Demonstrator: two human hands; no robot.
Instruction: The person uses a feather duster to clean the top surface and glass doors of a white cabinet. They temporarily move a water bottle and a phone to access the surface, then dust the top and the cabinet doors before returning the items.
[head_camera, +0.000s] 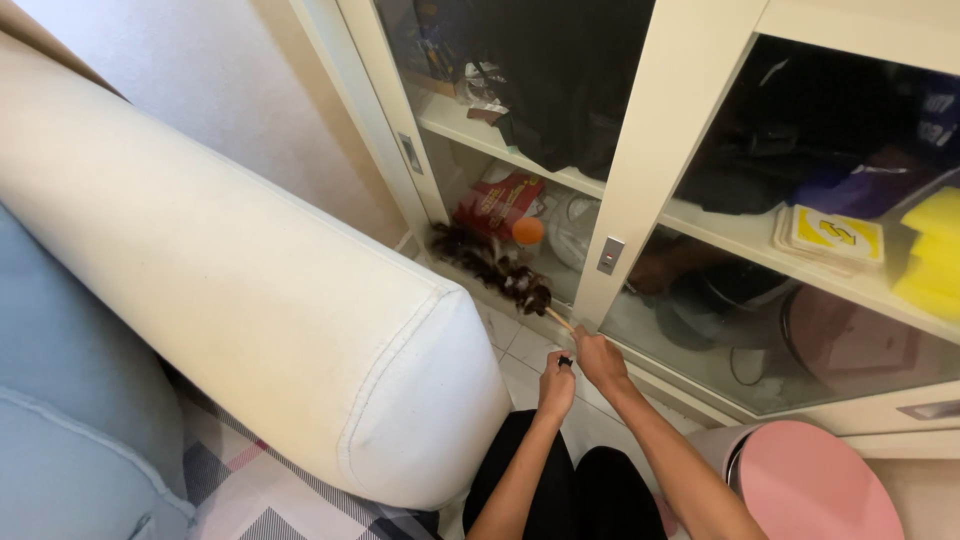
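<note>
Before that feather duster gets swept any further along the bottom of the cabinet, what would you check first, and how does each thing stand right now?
1. Right hand grips the feather duster handle: ok.
2. Left hand at the handle's end: closed there, exact grip cannot tell.
3. Feathers reach the cabinet's bottom shelf: ok.
4. Orange ball sits just behind the feathers, may get knocked: not ok.
5. Red packet close to the feathers: not ok.
6. Sofa arm crowds the left side, room to swing: cannot tell.
</note>
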